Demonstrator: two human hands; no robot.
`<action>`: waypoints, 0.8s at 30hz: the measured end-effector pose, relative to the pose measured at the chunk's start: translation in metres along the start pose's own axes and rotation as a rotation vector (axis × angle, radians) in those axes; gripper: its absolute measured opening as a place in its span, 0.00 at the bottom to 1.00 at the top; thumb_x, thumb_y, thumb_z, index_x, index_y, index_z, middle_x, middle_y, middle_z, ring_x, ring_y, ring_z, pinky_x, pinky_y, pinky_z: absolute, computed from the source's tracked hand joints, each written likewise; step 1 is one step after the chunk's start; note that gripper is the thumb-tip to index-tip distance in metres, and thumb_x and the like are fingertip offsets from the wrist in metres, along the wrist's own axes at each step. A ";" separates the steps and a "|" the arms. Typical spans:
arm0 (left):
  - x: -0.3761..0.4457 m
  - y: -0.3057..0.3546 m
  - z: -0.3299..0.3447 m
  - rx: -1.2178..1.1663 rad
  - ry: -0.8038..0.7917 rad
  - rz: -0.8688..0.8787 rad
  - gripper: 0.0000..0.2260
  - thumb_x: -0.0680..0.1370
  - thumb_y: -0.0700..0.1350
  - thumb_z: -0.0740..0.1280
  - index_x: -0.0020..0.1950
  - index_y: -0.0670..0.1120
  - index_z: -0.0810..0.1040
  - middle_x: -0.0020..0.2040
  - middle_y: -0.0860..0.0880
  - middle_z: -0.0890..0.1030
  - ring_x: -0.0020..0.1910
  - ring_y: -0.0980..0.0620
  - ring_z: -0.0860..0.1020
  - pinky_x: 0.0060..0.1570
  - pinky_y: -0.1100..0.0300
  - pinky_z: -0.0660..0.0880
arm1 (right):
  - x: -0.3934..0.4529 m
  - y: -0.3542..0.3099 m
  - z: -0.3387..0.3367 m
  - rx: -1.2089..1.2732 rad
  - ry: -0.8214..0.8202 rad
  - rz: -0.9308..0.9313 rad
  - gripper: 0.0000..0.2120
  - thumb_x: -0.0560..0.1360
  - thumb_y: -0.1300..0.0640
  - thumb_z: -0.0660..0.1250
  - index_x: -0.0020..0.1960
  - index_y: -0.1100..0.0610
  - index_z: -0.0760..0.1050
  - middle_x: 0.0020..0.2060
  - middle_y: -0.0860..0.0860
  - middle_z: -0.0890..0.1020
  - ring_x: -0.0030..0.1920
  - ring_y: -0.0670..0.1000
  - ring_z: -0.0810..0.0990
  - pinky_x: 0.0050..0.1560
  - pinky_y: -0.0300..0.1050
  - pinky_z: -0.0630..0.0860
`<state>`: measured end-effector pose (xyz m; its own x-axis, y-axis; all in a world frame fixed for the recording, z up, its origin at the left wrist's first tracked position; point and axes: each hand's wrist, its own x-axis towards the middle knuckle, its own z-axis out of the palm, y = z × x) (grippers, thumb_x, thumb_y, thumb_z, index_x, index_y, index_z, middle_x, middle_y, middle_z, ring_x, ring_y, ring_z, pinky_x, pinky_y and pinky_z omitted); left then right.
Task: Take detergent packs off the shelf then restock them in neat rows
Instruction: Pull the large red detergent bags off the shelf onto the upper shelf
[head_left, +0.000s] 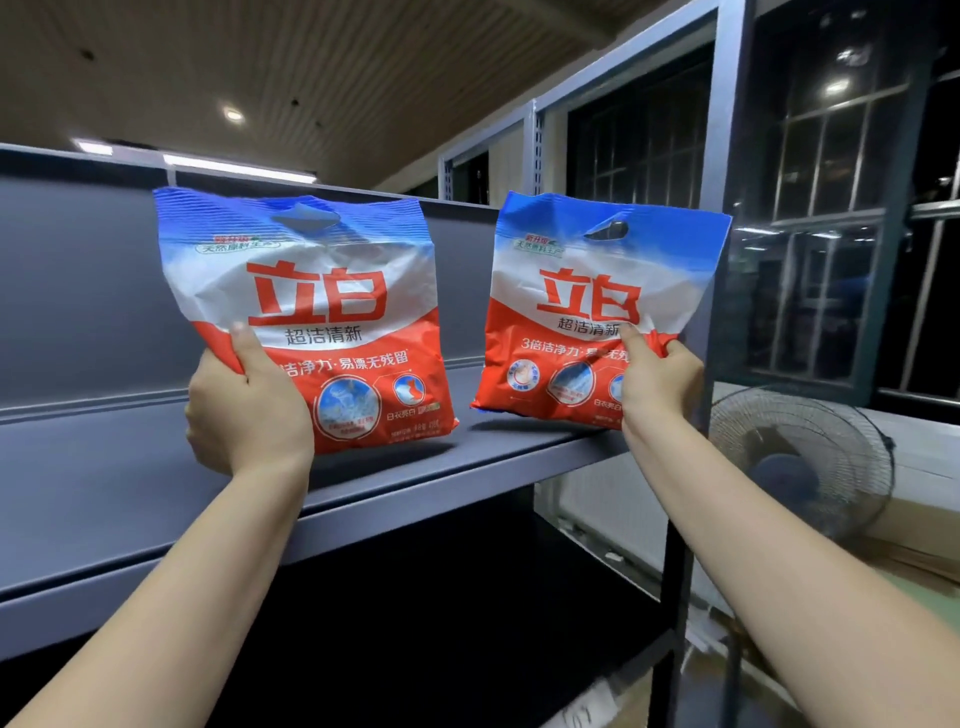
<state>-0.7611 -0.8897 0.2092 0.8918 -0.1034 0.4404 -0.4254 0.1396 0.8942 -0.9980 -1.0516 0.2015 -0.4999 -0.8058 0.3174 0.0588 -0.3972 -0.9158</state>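
Red, white and blue plastic on both sides here: two detergent packs up at the grey shelf (156, 499), one in each hand; the left hand (248, 410) grips the left pack (306, 312) at its lower left corner, thumb pressed across the front and the fingers curled out of sight behind it; that pack stands upright with its bottom edge down at the shelf board, though whether it truly rests there or is held just clear I cannot tell; over on the other side the right hand (657, 382) pinches the right pack (587, 306) at its lower right edge, thumb on the printed face, fingers wrapped round the crumpled side; this one tilts slightly, its base near the shelf's right end, close by the upright post (727, 156); the two packs sit side by side but apart, a clear strip of grey back panel between them, both with their handle cut-outs at the top; beyond the post, a standing fan (800, 462) and dark barred windows (831, 208) with lights reflected in the glass.
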 end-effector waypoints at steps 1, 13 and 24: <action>-0.005 0.002 0.012 0.014 0.014 -0.002 0.21 0.82 0.57 0.52 0.56 0.43 0.77 0.57 0.41 0.79 0.56 0.37 0.74 0.54 0.50 0.68 | 0.014 0.005 0.006 0.009 -0.027 0.016 0.16 0.69 0.40 0.71 0.41 0.54 0.77 0.37 0.46 0.82 0.37 0.50 0.82 0.42 0.46 0.80; -0.039 0.027 0.137 0.108 0.230 0.034 0.20 0.82 0.56 0.52 0.53 0.45 0.77 0.53 0.45 0.81 0.51 0.42 0.77 0.46 0.56 0.64 | 0.143 0.054 0.097 -0.025 -0.348 0.093 0.15 0.71 0.42 0.70 0.39 0.54 0.75 0.37 0.51 0.82 0.36 0.54 0.83 0.44 0.51 0.82; -0.013 0.035 0.200 0.209 0.264 -0.010 0.20 0.81 0.56 0.52 0.55 0.45 0.77 0.55 0.44 0.80 0.55 0.40 0.76 0.52 0.51 0.69 | 0.188 0.085 0.168 -0.609 -0.731 0.028 0.29 0.73 0.55 0.71 0.68 0.64 0.65 0.66 0.60 0.71 0.64 0.59 0.73 0.60 0.48 0.72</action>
<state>-0.8184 -1.0806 0.2507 0.8937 0.1584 0.4198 -0.4144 -0.0675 0.9076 -0.9422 -1.3106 0.2243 0.1708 -0.9688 0.1796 -0.5011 -0.2424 -0.8308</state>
